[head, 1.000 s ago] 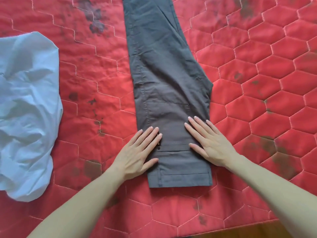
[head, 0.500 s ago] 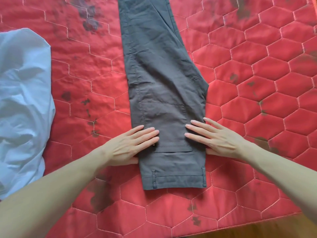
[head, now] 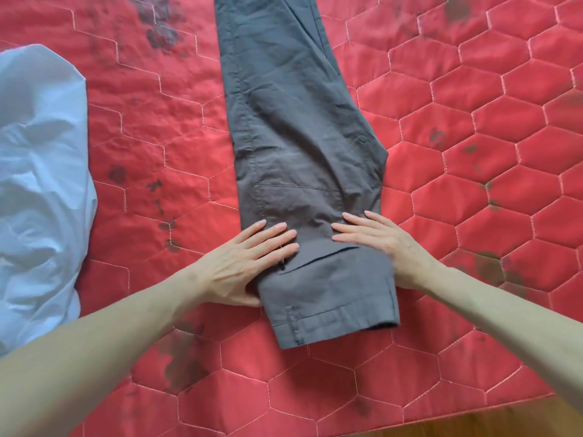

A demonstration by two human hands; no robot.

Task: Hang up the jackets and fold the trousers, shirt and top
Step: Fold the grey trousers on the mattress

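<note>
Quilt, red with hexagon stitching and scattered dark blotches, fills nearly the whole view; a strip of wooden floor shows at the near right corner beyond its edge. Next in bulk is a pale blue garment, crumpled in a heap at the left edge of the quilt, well apart from everything else. Down the middle lie the grey trousers, folded lengthwise so one leg sits on the other, running from the far edge of the view towards the near side, where the waistband ends with its belt loop showing. A stitched pocket outline sits on the seat area just beyond the hands.

Two bare forearms reach in from the near corners. The left hand lies at the trousers' left edge, fingers straight and close together, resting flat on the cloth, with the thumb tucked against the fabric's side near the waistband; its grip is slack and holds nothing. The right hand lies at the right edge, fingers straight and slightly spread, pointing left across the cloth, the heel of the hand off on the quilt; its grip is likewise loose, pressing without clasping. The fingertips of the two hands are near each other but apart.
</note>
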